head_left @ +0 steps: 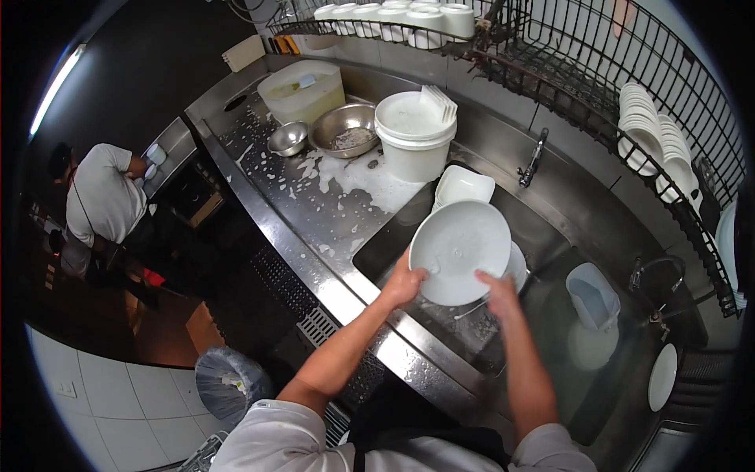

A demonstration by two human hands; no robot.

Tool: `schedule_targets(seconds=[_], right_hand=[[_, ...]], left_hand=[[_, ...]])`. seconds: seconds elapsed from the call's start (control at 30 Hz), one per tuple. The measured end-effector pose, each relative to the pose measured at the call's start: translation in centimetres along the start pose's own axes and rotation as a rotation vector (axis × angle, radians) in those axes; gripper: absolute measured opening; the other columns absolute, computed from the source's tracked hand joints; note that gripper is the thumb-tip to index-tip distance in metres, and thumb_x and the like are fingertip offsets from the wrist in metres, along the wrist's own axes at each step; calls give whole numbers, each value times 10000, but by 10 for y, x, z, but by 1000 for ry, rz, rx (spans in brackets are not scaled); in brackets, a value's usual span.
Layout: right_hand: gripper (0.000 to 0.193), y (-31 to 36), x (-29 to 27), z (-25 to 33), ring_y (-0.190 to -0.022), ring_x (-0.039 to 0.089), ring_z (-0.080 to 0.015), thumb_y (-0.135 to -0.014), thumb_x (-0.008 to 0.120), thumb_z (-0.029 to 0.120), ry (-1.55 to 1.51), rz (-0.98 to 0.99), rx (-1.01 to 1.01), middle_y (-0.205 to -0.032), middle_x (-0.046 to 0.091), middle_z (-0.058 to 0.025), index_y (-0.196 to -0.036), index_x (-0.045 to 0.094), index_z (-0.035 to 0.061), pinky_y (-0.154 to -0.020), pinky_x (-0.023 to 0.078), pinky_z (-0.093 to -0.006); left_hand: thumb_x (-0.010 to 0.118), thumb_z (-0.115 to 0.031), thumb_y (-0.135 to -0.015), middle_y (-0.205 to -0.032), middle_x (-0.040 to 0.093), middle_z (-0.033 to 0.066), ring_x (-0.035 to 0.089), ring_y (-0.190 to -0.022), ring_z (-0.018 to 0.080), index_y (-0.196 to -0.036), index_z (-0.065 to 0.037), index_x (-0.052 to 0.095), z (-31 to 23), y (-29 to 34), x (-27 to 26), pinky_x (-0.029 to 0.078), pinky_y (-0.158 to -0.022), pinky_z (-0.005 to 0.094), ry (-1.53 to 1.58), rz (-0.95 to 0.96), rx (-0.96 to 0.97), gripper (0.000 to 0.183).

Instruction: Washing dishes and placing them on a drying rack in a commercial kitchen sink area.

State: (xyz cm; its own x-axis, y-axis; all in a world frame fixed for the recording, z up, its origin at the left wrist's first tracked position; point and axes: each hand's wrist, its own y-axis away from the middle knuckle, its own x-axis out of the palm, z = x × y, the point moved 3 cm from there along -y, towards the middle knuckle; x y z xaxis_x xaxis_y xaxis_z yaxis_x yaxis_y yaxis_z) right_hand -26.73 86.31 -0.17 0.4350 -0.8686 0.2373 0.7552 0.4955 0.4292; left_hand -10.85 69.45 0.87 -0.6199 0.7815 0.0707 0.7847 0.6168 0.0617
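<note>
Between my hands a white, round, shallow plate [460, 248] is held tilted over the left sink basin [397, 252], its wet face toward me. My left hand [405, 282] grips its lower left rim, the thumb on top and the fingers hidden beneath. At the lower right rim, my right hand [499, 294] has its thumb on the plate; motion blurs it slightly. Behind the plate, stacked white square dishes [465, 187] stand in the basin. Part of another white plate [517, 267] shows to the right, under the held one.
The right basin holds water and a pale plastic scoop [594, 295]. Leftward on the soapy steel counter are a white bucket [413, 157], steel bowls [344, 130] and a translucent tub [303, 90]. A wire rack [543, 79] with dishes hangs above; a faucet [535, 157] stands behind. Another person [110, 193] works at far left.
</note>
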Motion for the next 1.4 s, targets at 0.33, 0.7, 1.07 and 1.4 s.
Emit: schedule_targets(seconds=[0.33,0.7,1.07,1.4], right_hand=[[490,-54,63,160,-899,708,-283,-714,811,247,1050,405,-643,-984,729,-183,-1132,695,21,-847,534,-377],[671,-91,251,204,-939,664,-436,-810,778,428,1200,200,-1161,-969,694,-245,-1342,480,146,-847,517,-487],[572,-23,66,135,-966,671,-266,-823,805,335,816,-127,-720,-1046,683,-177,-1239,571,20,-844,531,-380],[338,103,-258,-4,-1063,620,-171,-982,600,120,-362,-545,-449,-1187,664,-100,-1297,548,8,-942,495,-346]], left_hand=[[517,110,-786,-1136,643,229,670,-987,300,-1310,122,472,-37,4,-21,563,-846,379,148,37,-280,526],[489,86,-740,-1118,611,275,669,-957,345,-1335,169,416,-14,23,-38,566,-831,421,300,16,-441,605],[531,-40,-761,-762,621,128,583,-537,184,-1067,111,567,-34,15,-24,462,-456,298,183,24,-289,343],[637,77,-740,-1257,503,322,585,-1079,499,-1531,-32,256,-62,113,264,512,-920,493,-635,675,431,885]])
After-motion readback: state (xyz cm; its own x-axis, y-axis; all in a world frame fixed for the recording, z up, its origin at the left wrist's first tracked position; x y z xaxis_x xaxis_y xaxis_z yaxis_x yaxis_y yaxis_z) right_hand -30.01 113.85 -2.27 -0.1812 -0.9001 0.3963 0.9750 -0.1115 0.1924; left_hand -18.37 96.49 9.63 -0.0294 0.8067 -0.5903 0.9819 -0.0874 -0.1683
